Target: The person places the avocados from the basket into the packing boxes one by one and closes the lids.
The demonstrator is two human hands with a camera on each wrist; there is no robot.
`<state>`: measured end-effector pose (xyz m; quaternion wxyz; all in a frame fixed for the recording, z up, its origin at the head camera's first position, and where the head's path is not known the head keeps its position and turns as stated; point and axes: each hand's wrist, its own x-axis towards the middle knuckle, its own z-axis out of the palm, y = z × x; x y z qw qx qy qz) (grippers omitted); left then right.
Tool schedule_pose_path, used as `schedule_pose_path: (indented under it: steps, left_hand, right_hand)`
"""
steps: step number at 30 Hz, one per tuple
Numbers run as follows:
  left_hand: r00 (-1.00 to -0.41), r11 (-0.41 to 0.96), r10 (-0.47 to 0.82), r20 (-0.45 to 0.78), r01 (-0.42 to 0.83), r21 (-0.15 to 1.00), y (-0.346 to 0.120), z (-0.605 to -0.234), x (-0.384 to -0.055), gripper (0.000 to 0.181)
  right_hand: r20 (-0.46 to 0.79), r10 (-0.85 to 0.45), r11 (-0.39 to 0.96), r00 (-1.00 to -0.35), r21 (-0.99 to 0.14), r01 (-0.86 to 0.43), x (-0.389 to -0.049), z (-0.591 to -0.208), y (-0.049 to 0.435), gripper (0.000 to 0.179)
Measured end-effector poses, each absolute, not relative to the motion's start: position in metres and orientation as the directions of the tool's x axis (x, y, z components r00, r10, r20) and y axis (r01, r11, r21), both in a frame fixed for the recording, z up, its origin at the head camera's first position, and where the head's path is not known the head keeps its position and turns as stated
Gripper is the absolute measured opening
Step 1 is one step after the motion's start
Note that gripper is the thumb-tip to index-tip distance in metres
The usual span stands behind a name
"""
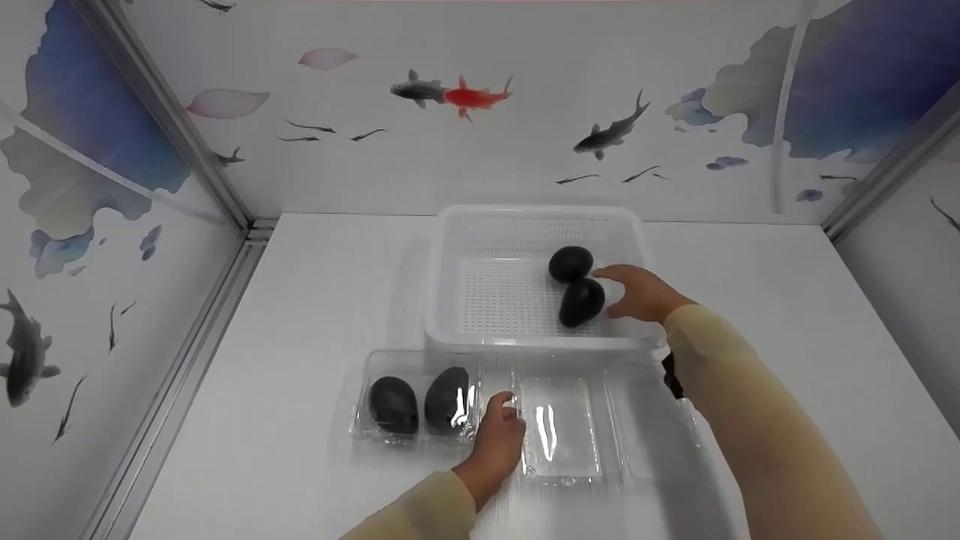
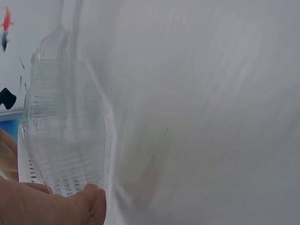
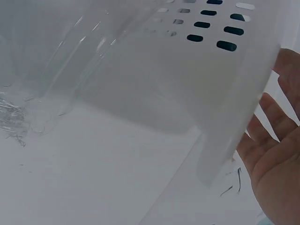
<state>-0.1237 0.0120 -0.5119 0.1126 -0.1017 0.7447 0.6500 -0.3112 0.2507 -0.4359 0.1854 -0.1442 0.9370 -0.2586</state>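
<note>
In the head view, two dark avocados (image 1: 582,302) lie against each other in a white perforated basket (image 1: 487,342). My right hand (image 1: 643,292) reaches over the basket's right side, its thumb and fingers spread right beside them. The right wrist view shows that hand (image 3: 276,145) with relaxed fingers behind the basket wall (image 3: 220,108). My left hand (image 1: 497,439) pinches the left edge of an empty clear plastic container (image 1: 562,427); the left wrist view shows its thumb at the edge of that container (image 2: 70,126). Left of this hand, two more avocados (image 1: 394,405) sit in a clear plastic box (image 1: 360,427).
The white table (image 1: 247,420) is enclosed by panels (image 1: 525,165) printed with fish and leaves. The basket stands near the back panel, directly behind the clear containers. A dark object (image 1: 672,375) shows partly behind my right sleeve.
</note>
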Motion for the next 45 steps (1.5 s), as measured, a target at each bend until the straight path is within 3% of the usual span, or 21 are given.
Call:
schedule_pose_path:
  steps: [19, 25, 28, 37, 45]
  left_hand:
    - [-0.96, 0.13, 0.012, -0.28, -0.276, 0.952, 0.013, -0.514, -0.122, 0.045]
    - [-0.951, 0.153, 0.026, -0.307, -0.299, 0.942, 0.011, -0.513, -0.123, 0.046]
    - [-0.953, 0.155, 0.022, -0.303, -0.296, 0.942, 0.011, -0.513, -0.123, 0.046]
    - [-0.957, 0.146, 0.007, -0.29, -0.286, 0.947, 0.011, -0.514, -0.123, 0.046]
    - [-0.958, 0.158, 0.001, -0.287, -0.283, 0.946, 0.011, -0.514, -0.125, 0.046]
  right_hand:
    - [-0.31, -0.401, 0.869, -0.862, -0.427, -0.251, -0.316, -0.452, 0.228, 0.077]
    - [-0.275, -0.394, 0.882, -0.877, -0.383, -0.276, -0.318, -0.459, 0.23, 0.063]
    - [-0.27, -0.377, 0.886, -0.886, -0.382, -0.261, -0.318, -0.463, 0.231, 0.057]
    - [-0.289, -0.371, 0.871, -0.882, -0.437, -0.223, -0.317, -0.475, 0.238, 0.07]
    - [-0.285, -0.335, 0.871, -0.898, -0.457, -0.18, -0.32, -0.481, 0.236, 0.069]
